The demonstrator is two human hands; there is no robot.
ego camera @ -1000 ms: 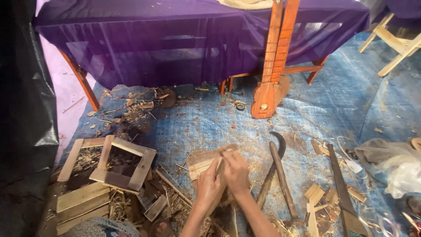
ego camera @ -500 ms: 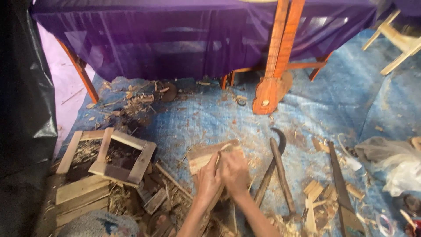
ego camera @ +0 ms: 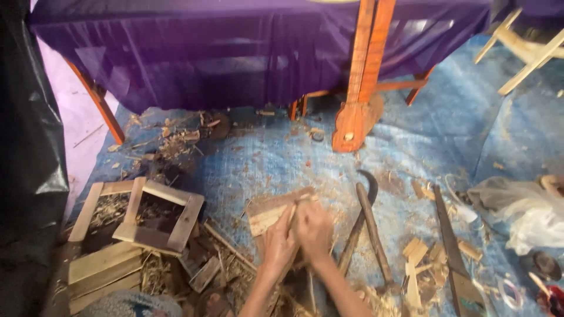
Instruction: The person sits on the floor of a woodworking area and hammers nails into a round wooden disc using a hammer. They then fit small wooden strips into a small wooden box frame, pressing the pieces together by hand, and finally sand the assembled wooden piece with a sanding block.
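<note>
Fingers of both hands are curled tight on a thin stick [ego camera: 292,212], with the left hand [ego camera: 277,243] and the right hand [ego camera: 315,230] pressed close side by side. The stick tip rests on a flat piece of wood [ego camera: 275,210] that lies on the blue sheet [ego camera: 446,141] right in front of them.

That stick looks light and stiff, and thin enough to snap if bent hard. It is likely rough, so it should not slip. Holding it low near the tip, as both hands do, seems the steady place to hold. The flat wood looks light too and could slide on the sheet.

Just to the right lies a curved knife [ego camera: 367,226] with a long wooden handle, and past it a saw [ego camera: 452,252] with small wood blocks [ego camera: 418,253] beside it. To the left sits a little open wooden box frame [ego camera: 157,216]. It looks dark inside, and I cannot tell what it holds. Next to it is another frame [ego camera: 94,202] with dry chips in it. Flat boards [ego camera: 103,267] lie below them.

Off to the right is a white plastic bag [ego camera: 520,214]; what is inside does not show.

Farther off, an orange wooden post [ego camera: 359,100] stands on the sheet, and behind it a purple cloth [ego camera: 235,53] hangs over a table.
</note>
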